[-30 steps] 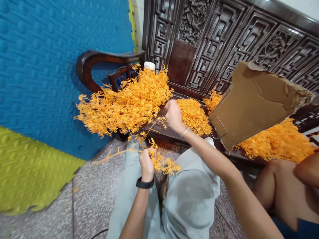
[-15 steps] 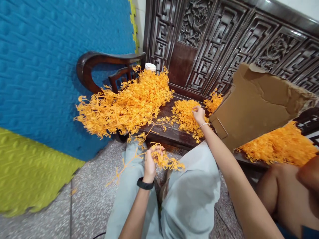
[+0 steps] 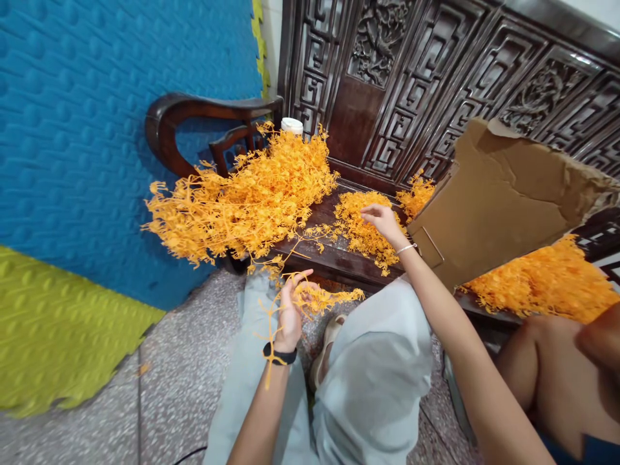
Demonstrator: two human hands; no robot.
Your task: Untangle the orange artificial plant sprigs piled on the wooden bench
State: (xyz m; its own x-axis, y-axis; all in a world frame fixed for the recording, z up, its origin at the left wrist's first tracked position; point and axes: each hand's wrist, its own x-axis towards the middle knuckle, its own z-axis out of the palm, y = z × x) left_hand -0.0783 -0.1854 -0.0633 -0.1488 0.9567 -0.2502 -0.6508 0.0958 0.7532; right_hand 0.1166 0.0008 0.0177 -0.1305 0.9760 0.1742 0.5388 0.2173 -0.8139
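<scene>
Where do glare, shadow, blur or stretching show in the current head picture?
Head view: whitish glare on the backrest; head view: shadow under the bench; head view: right forearm looks stretched toward the bottom edge; head view: outlines of the left hand, its orange sprig and the right hand are readable, without heavy blur.

Blue mat [image 3: 97, 142] beside yellow-green mat [image 3: 68, 336]; white container [image 3: 292, 126] near carved wooden backrest [image 3: 357, 123]; cable [image 3: 190, 454] on speckled floor [image 3: 184, 368].
</scene>
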